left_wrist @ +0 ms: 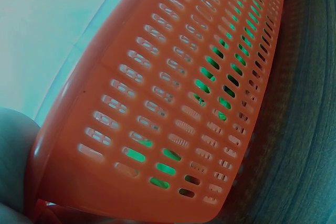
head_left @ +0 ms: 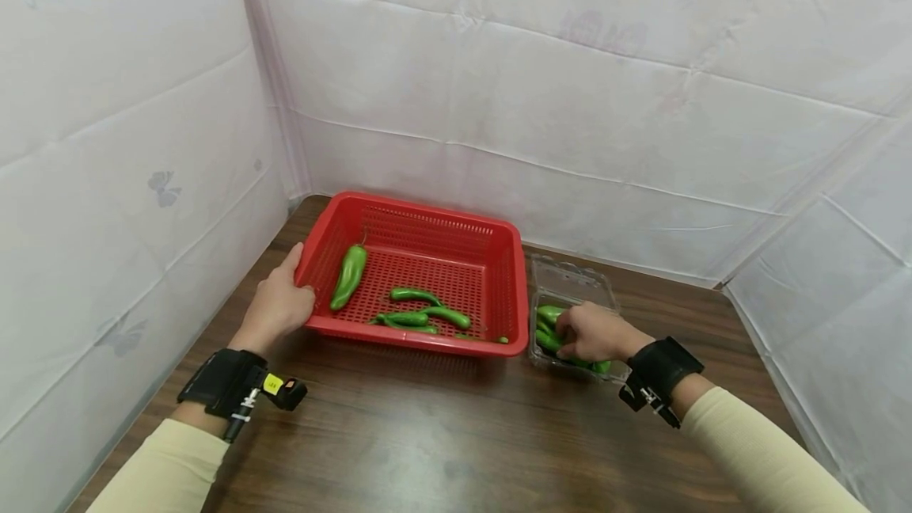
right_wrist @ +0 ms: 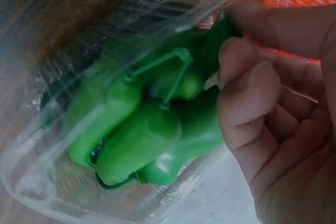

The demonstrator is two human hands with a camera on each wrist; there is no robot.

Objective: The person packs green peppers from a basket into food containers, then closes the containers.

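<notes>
A red slotted basket (head_left: pixel 427 216) stands on the dark wooden table. It holds one thick green pepper (head_left: pixel 349 275) and several thin ones (head_left: pixel 422 313). My left hand (head_left: pixel 294 285) grips the basket's near left corner, fingers curled over the rim; the left wrist view shows the basket wall (left_wrist: pixel 173 103) close up. To the basket's right sits a clear plastic clamshell box (head_left: pixel 573 282), its lid open, with green peppers (right_wrist: pixel 136 129) inside. My right hand (head_left: pixel 573 335) is in the box, its thumb and curled fingers (right_wrist: pixel 247 87) pinching one of the peppers.
White sheeting walls in the table (head_left: pixel 442 434) on the left, back and right. The near half of the table is bare wood. Basket and box stand side by side, almost touching. Both wrists carry black camera straps.
</notes>
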